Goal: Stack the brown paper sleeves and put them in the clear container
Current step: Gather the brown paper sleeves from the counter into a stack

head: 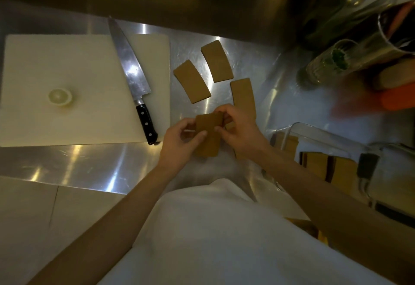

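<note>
Both hands hold a small stack of brown paper sleeves (pixel 208 136) just above the steel counter near its front edge. My left hand (pixel 179 137) grips the stack's left side and my right hand (pixel 239 128) pinches its top right corner. Three more flat brown sleeves lie on the counter beyond: one (pixel 192 81) to the left, one (pixel 216 61) farthest back, one (pixel 243 95) partly under my right hand. The clear container (pixel 318 136) stands at the right with several brown sleeves (pixel 332 167) upright inside it.
A white cutting board (pixel 67 77) lies at the left with a half lemon (pixel 60 97) and a large chef's knife (pixel 132 75) on it. Glass jars (pixel 325 64) and blurred orange items (pixel 397 98) crowd the back right. A steel wall rises behind the counter.
</note>
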